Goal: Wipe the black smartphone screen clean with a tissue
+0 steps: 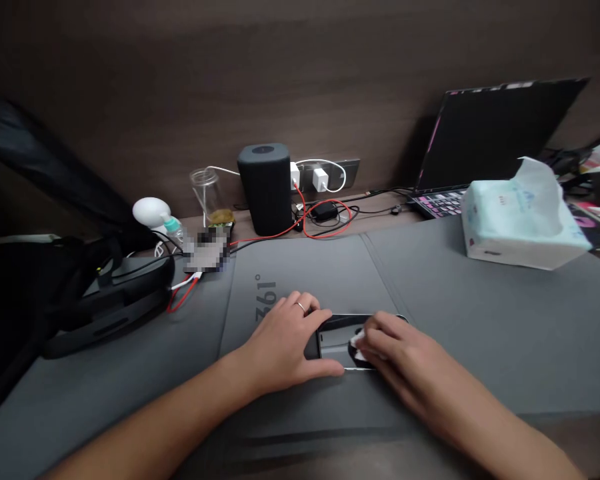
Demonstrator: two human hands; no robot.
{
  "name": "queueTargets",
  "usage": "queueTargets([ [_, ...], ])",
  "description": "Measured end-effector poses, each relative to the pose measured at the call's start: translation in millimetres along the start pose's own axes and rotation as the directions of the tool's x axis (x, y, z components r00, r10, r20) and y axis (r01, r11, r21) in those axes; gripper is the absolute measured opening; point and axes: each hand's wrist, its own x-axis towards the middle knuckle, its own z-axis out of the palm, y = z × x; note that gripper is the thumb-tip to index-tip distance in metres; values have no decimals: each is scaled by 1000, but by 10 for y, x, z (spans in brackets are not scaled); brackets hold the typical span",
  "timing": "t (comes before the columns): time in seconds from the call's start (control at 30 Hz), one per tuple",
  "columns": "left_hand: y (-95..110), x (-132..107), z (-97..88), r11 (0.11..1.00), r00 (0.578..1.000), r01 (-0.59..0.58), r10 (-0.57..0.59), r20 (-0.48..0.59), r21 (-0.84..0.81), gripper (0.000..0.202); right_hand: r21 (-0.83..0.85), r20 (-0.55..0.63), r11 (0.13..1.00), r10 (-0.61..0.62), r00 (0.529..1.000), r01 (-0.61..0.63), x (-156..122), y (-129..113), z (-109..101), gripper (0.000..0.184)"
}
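Note:
A smartphone (334, 339) with a dark, glossy screen lies flat on the grey mat (325, 260). My left hand (283, 343) wraps around its left end, thumb on the near edge and fingers on the far edge. Pinched in the fingers of my right hand (413, 357) is a crumpled white tissue (360, 338), pressed against the screen toward the phone's right half. The screen mirrors the tissue and fingers. My right hand covers much of the phone's right end.
A tissue pack (515, 217) and an open laptop (495, 140) stand at right. Along the wall are a black speaker (266, 190), a glass (210, 193), chargers (321, 180) and a red cable (267, 237). A small bottle (175, 230) and a black bag (110, 307) are at left.

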Motion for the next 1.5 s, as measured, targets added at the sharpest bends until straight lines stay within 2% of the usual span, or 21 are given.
queueTargets([
  [0.1, -2, 6, 1, 1000, 1000, 8, -8, 2, -28, 59, -11, 8, 998, -57, 998, 57, 229, -173, 128, 19],
  [0.2, -12, 5, 7, 999, 1000, 6, -6, -9, -42, 56, -1, 9, 997, -77, 997, 77, 298, -204, 157, 21],
  [0.27, -17, 0, 11, 999, 1000, 1, -2, -23, -42, 59, 11, 4, 999, -44, 999, 44, 202, -95, 93, 24],
  [0.4, -13, -12, 15, 999, 999, -1, -1, -35, -41, 61, 26, -15, 997, 74, 997, -74, -177, 271, -121, 30],
  [0.5, -8, -15, 21, 999, 999, -3, 1, -40, -40, 59, -27, -53, 993, 118, 992, -119, -345, 361, -192, 30],
  [0.6, -7, -13, 28, 999, 999, -8, 6, -45, -38, 57, -73, -75, 994, 75, 994, -81, -257, 184, -92, 27],
  [0.73, 2, -12, 23, 999, 1000, -7, 6, -27, -41, 54, -75, -47, 997, -18, 999, 14, 81, -147, 173, 19],
  [0.8, 9, -16, 18, 999, 1000, 2, -2, -9, -42, 52, -72, -35, 996, -62, 997, 59, 187, -204, 241, 15],
  [0.9, 17, -23, 15, 999, 1000, 12, -11, 6, -38, 53, -50, -22, 997, -55, 998, 53, 128, -108, 171, 17],
  [1.07, 16, -18, 16, 1000, 1000, 16, -16, -10, -15, 59, 1, -80, 1000, 28, 996, -28, -268, 249, -139, 28],
  [1.17, 4, 2, 21, 1000, 1000, 3, -3, -19, -10, 64, -5, -125, 1000, 7, 992, -8, -341, 351, -167, 26],
  [1.23, -2, 13, 24, 1000, 1000, -1, 1, -28, -5, 66, -18, -134, 1000, -19, 991, 17, -279, 305, -112, 25],
  [1.43, 17, 24, -2, 1000, 999, -22, 22, -43, 17, 59, -27, -59, 988, -153, 986, 152, 167, -118, 109, 29],
  [1.5, 22, 24, -9, 1000, 999, -23, 24, -49, 14, 57, -24, -61, 983, -182, 981, 181, 251, -185, 144, 29],
])
